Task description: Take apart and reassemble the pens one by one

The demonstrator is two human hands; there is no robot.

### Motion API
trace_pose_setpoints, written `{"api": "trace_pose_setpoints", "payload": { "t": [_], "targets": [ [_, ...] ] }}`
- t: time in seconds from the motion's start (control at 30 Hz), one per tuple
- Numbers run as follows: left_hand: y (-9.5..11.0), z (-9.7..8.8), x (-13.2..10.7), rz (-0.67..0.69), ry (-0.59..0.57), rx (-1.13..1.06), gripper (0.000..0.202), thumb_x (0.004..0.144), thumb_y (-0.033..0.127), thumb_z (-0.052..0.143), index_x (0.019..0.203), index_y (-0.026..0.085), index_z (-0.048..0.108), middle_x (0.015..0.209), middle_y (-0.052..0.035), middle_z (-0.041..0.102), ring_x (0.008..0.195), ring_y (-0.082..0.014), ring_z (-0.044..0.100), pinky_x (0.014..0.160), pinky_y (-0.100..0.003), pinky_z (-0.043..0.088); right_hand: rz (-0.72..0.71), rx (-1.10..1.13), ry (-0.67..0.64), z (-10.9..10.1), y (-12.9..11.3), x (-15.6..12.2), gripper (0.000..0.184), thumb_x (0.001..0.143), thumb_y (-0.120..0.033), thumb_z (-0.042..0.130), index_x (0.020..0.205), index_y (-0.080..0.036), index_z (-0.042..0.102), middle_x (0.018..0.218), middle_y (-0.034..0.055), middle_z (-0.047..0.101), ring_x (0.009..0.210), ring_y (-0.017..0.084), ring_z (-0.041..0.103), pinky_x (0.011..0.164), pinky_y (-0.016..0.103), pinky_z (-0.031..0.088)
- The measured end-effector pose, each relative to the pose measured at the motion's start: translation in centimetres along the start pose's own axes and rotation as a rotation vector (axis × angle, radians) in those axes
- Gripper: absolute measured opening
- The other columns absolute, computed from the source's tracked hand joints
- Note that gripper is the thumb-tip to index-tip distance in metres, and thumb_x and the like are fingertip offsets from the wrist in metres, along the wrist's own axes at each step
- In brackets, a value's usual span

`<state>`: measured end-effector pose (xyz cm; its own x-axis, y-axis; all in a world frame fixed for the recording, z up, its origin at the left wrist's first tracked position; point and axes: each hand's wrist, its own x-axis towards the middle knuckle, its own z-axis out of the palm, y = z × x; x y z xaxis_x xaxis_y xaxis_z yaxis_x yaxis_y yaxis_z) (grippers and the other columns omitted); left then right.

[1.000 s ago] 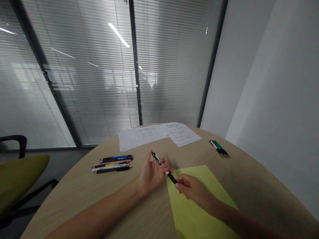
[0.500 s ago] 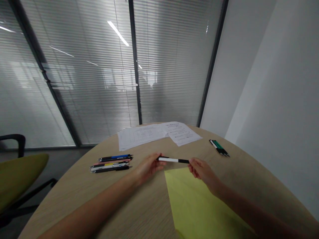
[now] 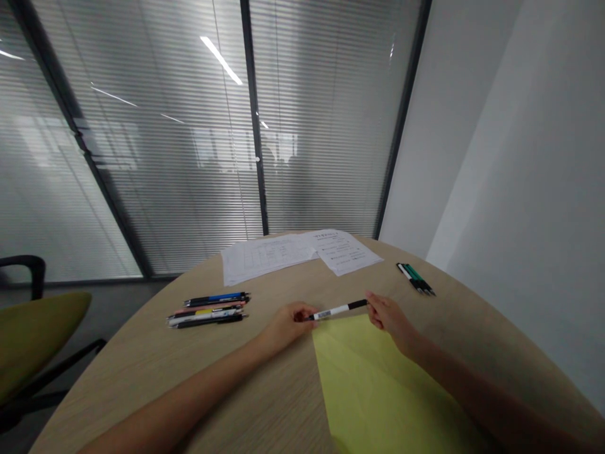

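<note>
A white pen with black ends [image 3: 334, 311] is held level between my two hands, just above the far edge of a yellow sheet [image 3: 378, 372]. My left hand [image 3: 292, 321] has its fingers closed around the pen's left end. At the other end, my right hand [image 3: 385, 314] pinches the black tip section. A barcode-like label shows on the white barrel. To the left lies a row of several pens [image 3: 210, 310] in blue, black, yellow and white. A smaller group of green, white and black pens [image 3: 416, 279] rests on the right.
Printed white papers [image 3: 269, 257] lie at the far side of the round wooden table [image 3: 265, 397]. A chair with a yellow-green seat [image 3: 42, 321] stands at the left. Beyond the table are a glass partition with blinds [image 3: 326, 157] and a white wall [image 3: 520, 189].
The pen has turned so its barcode-like label faces me, and it now tilts up to the right. My left hand has come slightly nearer and curled its fingers; my right hand has shifted slightly right.
</note>
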<state>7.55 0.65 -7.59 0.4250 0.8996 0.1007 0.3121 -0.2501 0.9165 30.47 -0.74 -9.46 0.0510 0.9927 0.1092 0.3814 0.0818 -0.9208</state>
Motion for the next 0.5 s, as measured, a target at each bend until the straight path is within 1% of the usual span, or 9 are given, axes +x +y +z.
{"api": "trace_pose_setpoints", "payload": {
  "t": [0.07,0.23,0.3,0.5],
  "targets": [
    [0.1,-0.2,-0.1,0.027,0.007,0.063,0.012,0.063,0.025,0.059,0.068,0.014,0.061,0.057,0.0039,0.052,0.057,-0.0108,0.046,0.055,-0.021,0.034,-0.001,-0.003,0.011,0.1,-0.2,-0.3,0.04,0.071,-0.051,0.029,0.045,-0.021,0.031,0.035,-0.0075,0.027,0.033,0.006,0.024,0.037,0.021,0.02],
    [0.1,-0.8,-0.1,-0.007,-0.05,0.045,0.023,0.067,0.038,0.053,0.061,0.015,0.054,0.048,0.007,0.04,0.047,-0.008,0.035,0.045,-0.019,0.026,-0.008,-0.044,0.036,0.3,-0.5,-0.9,0.039,0.071,-0.051,0.029,0.046,-0.021,0.033,0.037,-0.0068,0.029,0.034,0.007,0.026,0.039,0.022,0.022],
    [0.1,-0.9,-0.2,-0.021,-0.071,0.026,0.028,0.068,0.042,0.052,0.06,0.015,0.053,0.046,0.0071,0.039,0.045,-0.0076,0.033,0.044,-0.02,0.024,-0.018,-0.064,0.057,0.4,-0.7,-1.2,0.04,0.072,-0.051,0.027,0.046,-0.021,0.032,0.038,-0.0062,0.029,0.035,0.008,0.028,0.04,0.023,0.022],
    [0.4,-0.8,-0.6,-0.056,-0.101,-0.073,0.035,0.07,0.047,0.05,0.055,0.016,0.05,0.042,0.0071,0.036,0.041,-0.0071,0.029,0.042,-0.021,0.019,-0.116,-0.107,0.136,0.6,-0.6,-1.5,0.041,0.076,-0.051,0.027,0.047,-0.022,0.029,0.043,-0.0045,0.03,0.04,0.01,0.029,0.041,0.025,0.024]
  ]
}}
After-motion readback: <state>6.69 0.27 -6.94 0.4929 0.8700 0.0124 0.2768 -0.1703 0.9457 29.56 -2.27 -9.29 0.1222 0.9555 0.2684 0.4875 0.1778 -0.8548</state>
